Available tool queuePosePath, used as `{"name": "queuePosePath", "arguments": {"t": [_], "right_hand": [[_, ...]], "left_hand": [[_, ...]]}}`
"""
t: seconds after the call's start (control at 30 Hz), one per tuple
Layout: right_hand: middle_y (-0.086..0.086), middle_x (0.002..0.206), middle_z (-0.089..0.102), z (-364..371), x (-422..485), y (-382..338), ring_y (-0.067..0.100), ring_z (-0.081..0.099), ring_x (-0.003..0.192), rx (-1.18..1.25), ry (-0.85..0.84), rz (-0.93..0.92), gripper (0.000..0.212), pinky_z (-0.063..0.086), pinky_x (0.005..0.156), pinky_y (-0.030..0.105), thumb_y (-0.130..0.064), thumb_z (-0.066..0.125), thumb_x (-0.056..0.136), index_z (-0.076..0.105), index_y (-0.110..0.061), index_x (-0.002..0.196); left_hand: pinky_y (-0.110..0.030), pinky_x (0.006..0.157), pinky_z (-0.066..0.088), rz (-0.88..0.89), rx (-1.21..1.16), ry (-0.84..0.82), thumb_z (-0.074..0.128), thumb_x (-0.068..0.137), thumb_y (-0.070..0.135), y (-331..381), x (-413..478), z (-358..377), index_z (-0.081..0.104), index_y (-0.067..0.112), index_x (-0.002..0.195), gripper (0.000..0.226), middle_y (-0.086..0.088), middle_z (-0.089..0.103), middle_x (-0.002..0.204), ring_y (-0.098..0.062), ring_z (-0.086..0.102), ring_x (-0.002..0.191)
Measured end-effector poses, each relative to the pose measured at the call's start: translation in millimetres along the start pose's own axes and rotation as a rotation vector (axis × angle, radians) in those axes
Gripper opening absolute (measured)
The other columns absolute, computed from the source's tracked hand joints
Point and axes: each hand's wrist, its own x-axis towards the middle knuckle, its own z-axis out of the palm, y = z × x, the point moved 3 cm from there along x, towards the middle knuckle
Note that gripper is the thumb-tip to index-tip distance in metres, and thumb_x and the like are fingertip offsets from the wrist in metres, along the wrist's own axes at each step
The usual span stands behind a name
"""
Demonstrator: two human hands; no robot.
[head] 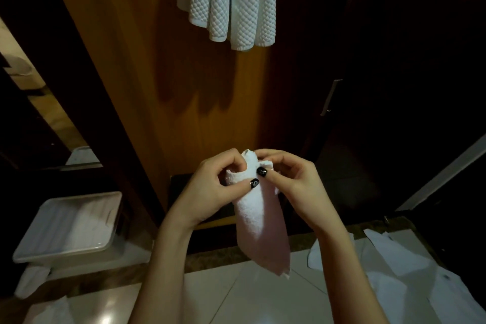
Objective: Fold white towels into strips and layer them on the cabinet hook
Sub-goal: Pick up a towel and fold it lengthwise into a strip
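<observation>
A small white towel (259, 221), folded into a narrow strip, hangs down in front of me. My left hand (210, 187) pinches its upper left edge between thumb and fingers. My right hand (292, 181) pinches its top right edge, thumb pressed on the cloth. Above, several white waffle-textured towels (231, 0) hang in layered strips against the wooden cabinet panel (163, 66). The hook itself is out of view above the frame.
A white plastic bin (113, 221) holding pale cloth sits on the floor at lower left. White fabric (410, 268) lies spread on the tiled floor at lower right. A dark cabinet door with a metal handle (331, 97) stands to the right.
</observation>
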Motion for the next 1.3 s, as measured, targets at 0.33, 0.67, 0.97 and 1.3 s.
{"name": "queuePosePath", "arguments": {"t": [0.33, 0.67, 0.97, 1.3], "right_hand": [[0.015, 0.083, 0.067, -18, -6, -11, 0.019, 0.064, 0.074, -0.046, 0.018, 0.019, 0.015, 0.057, 0.063, 0.038, -0.018, 0.069, 0.088, 0.068, -0.003, 0.089], [0.001, 0.080, 0.069, -17, -2, -19, 0.012, 0.067, 0.075, -0.213, 0.117, -0.084, 0.010, 0.055, 0.064, 0.029, -0.019, 0.068, 0.091, 0.067, -0.014, 0.082], [-0.005, 0.079, 0.069, -14, 17, -37, 0.011, 0.067, 0.077, -0.061, 0.286, -0.225, 0.010, 0.055, 0.064, 0.025, -0.018, 0.070, 0.089, 0.066, -0.021, 0.080], [-0.031, 0.105, 0.061, -21, 17, -14, -0.009, 0.060, 0.099, -0.232, 0.297, -0.225, 0.028, 0.048, 0.076, 0.007, -0.030, 0.058, 0.096, 0.051, -0.038, 0.122]], "left_hand": [[-0.022, 0.082, 0.046, 0.051, 0.049, 0.076, 0.071, 0.076, 0.017, 6, 12, 5, 0.061, 0.024, 0.078, 0.012, 0.008, 0.060, 0.100, -0.010, 0.058, 0.094], [-0.018, 0.066, 0.047, 0.081, 0.223, 0.284, 0.075, 0.080, 0.009, 16, 13, 6, 0.063, 0.022, 0.083, 0.018, 0.011, 0.063, 0.086, -0.007, 0.060, 0.081], [-0.014, 0.090, 0.047, 0.086, -0.193, 0.068, 0.063, 0.091, 0.004, 11, 10, 14, 0.067, 0.047, 0.114, 0.049, 0.020, 0.064, 0.124, -0.002, 0.057, 0.119], [-0.020, 0.080, 0.054, 0.068, -0.437, 0.426, 0.061, 0.091, -0.001, 16, 61, -4, 0.077, 0.040, 0.096, 0.044, 0.018, 0.071, 0.110, -0.006, 0.064, 0.110]]}}
